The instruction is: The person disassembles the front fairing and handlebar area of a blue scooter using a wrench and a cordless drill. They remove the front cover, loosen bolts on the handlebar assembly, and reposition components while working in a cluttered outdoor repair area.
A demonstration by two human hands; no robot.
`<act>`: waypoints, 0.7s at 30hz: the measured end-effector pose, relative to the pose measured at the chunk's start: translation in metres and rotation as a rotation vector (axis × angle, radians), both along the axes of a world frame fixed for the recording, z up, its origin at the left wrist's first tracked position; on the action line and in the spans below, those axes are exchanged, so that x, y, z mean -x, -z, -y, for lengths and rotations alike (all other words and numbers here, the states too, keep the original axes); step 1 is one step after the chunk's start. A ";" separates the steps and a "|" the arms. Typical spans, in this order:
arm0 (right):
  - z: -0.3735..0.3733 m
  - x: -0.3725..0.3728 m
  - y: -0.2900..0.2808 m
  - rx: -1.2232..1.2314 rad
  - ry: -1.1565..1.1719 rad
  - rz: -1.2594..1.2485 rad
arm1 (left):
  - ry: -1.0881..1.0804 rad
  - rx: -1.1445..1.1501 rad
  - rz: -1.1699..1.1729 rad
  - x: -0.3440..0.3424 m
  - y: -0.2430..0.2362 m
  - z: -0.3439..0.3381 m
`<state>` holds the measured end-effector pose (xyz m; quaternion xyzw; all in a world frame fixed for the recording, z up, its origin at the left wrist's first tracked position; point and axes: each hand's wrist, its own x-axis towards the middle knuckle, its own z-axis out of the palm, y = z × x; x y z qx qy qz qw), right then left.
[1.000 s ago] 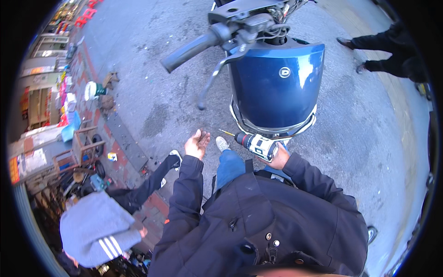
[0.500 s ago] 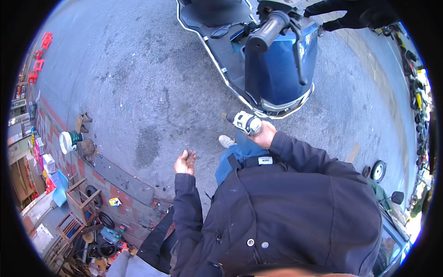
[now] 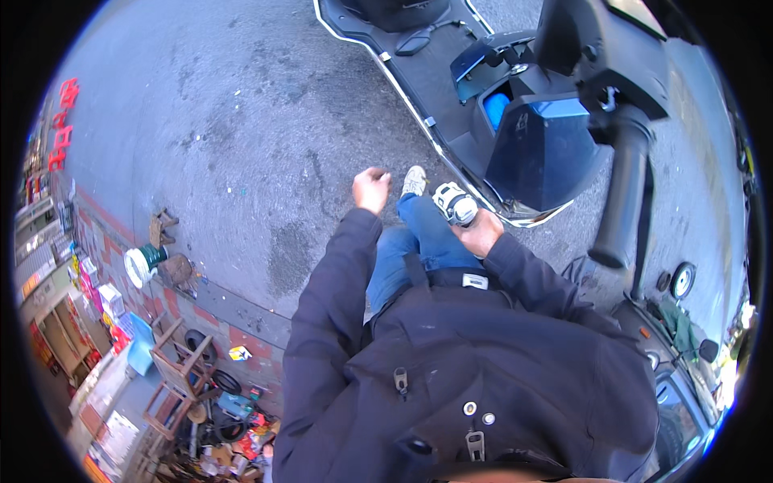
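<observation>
My right hand (image 3: 481, 234) grips a white and black cordless drill (image 3: 456, 204) at the waist, beside the lower edge of a dark blue scooter (image 3: 531, 153). The drill's front points away from me. Out in front of my left thigh is my left hand (image 3: 371, 191), with its fingers curled together; whether a small thing lies between them cannot be made out. The scooter's footboard (image 3: 451, 97) and its open compartment, with something blue (image 3: 497, 109) inside, lie ahead on the right. A black handlebar grip (image 3: 624, 193) looms close on my right.
At left stand a small wooden stool (image 3: 163, 228), a white and green bucket (image 3: 143, 264) and a wooden chair frame (image 3: 179, 354) near tyres and scattered parts. Red stools (image 3: 60, 129) are farther off. A loose wheel (image 3: 683, 280) and another vehicle (image 3: 680, 410) are at right.
My view and body have shifted toward the scooter, whose handlebar now looms nearer at right. My left hand has reached forward and its fingers have curled in. The drill stays in my right hand.
</observation>
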<state>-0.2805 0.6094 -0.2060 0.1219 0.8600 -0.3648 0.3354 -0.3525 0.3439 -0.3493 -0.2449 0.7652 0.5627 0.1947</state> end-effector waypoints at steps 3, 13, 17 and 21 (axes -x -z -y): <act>0.000 0.002 0.000 -0.013 0.059 -0.036 | 0.257 0.157 -0.053 0.067 0.062 -0.040; 0.029 -0.015 0.005 -0.176 0.329 0.159 | 0.559 0.216 -0.035 0.207 0.125 -0.141; 0.061 0.004 -0.003 -0.194 0.414 0.212 | 0.533 0.074 0.015 0.194 0.180 -0.087; 0.094 0.050 0.014 -0.213 0.459 0.106 | 0.450 -0.014 0.214 0.194 0.175 -0.010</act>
